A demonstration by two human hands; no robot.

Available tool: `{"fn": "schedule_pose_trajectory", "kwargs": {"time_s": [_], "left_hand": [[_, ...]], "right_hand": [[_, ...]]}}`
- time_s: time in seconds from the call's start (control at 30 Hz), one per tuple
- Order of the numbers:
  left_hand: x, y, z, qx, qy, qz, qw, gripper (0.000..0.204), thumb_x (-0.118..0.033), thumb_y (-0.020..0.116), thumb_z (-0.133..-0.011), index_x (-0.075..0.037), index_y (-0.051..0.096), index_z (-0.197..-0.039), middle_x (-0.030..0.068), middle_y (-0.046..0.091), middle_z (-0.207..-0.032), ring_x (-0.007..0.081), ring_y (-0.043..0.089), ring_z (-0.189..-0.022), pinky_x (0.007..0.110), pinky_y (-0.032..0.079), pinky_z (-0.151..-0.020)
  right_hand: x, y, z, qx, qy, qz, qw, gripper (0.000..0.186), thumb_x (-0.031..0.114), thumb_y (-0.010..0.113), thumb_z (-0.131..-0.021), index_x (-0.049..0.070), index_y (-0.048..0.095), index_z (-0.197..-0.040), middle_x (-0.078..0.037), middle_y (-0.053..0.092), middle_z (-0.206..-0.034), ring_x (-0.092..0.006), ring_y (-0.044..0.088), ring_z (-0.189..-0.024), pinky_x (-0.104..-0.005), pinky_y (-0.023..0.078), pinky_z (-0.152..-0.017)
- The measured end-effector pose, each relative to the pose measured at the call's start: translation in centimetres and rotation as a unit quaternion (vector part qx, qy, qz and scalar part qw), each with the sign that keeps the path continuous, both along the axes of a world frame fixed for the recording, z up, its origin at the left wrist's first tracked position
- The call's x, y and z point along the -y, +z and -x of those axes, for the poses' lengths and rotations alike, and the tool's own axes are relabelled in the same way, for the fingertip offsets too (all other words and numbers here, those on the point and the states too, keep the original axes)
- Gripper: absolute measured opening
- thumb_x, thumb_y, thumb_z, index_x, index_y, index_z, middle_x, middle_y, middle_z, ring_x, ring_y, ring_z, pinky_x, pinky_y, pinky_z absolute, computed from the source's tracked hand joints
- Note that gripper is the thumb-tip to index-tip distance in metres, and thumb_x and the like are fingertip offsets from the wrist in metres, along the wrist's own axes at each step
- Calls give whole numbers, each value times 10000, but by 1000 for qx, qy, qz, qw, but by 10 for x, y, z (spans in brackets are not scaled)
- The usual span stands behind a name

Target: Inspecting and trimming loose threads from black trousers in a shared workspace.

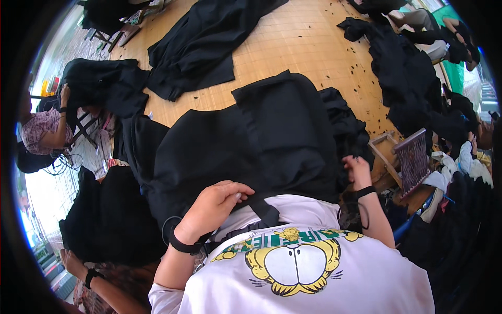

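A large black cloth (209, 152) is spread over my lap, with a folded panel (280, 120) on top at its far side. My left hand (214, 204) rests at the cloth's near edge, thumb and forefinger drawn together; what they hold, if anything, is too small to make out. Beside the cloth's right edge is my right hand (358, 170), raised, its fingers bent inward in a pinch. Anything between those fingertips cannot be seen. A black strap (265, 211) lies against my shirt by the left hand.
Long black cloths (204, 47) lie across the tan floor (293, 47), which is strewn with small dark bits. More black fabric (405, 73) stretches along the right. A wooden folding stool (402, 159) stands at the right. Other people's hands (73, 264) hold black cloth at the left.
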State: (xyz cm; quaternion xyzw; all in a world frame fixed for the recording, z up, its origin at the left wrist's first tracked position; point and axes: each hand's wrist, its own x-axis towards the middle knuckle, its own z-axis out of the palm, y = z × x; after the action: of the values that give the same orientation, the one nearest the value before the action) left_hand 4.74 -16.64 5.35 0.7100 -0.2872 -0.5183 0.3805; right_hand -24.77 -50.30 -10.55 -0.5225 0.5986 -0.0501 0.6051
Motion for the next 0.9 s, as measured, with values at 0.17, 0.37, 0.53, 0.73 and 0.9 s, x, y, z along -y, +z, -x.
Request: {"fn": "schedule_pose_trajectory", "kwargs": {"time_s": [0.17,0.37,0.53,0.73,0.9], "left_hand": [[11,5,1,33,-39,5,999,278,42,490,-965,2,701,-1141,115,666,-1064,174,671,-951,279,540,-901],[22,12,0,124,-102,23,987,255,-6,543,-946,-25,698,-1147,142,695,-1065,268,685,-972,331,538,-878],[55,29,-11,261,-128,58,955,246,-20,563,-931,-36,679,-1147,153,699,-1043,321,675,-982,372,535,-877],[84,27,-6,237,-126,93,959,310,-61,605,-917,-42,641,-1225,157,672,-1123,307,669,-995,384,533,-894],[90,10,-7,206,-134,101,964,417,-104,588,-959,-35,540,-1367,147,624,-1278,287,630,-1123,354,506,-960]], "right_hand": [[-38,-74,35,-61,-61,-190,978,232,317,619,-961,153,665,-1119,-91,692,-1073,-163,540,-655,-324,457,-572],[-37,-66,1,204,-153,-324,911,345,286,565,-1012,162,601,-1332,-147,666,-1224,-273,663,-1031,-461,519,-941],[3,-37,-17,369,-253,-264,855,389,204,505,-1039,154,548,-1422,-176,621,-1331,-322,616,-1199,-511,479,-1044],[39,1,-46,374,-296,-76,876,450,-66,488,-868,57,628,-1278,-199,631,-1279,-333,648,-1123,-439,530,-995],[11,150,-85,321,46,275,905,253,-89,521,-870,7,715,-1002,-70,707,-994,-181,670,-905,-310,541,-842]]}}
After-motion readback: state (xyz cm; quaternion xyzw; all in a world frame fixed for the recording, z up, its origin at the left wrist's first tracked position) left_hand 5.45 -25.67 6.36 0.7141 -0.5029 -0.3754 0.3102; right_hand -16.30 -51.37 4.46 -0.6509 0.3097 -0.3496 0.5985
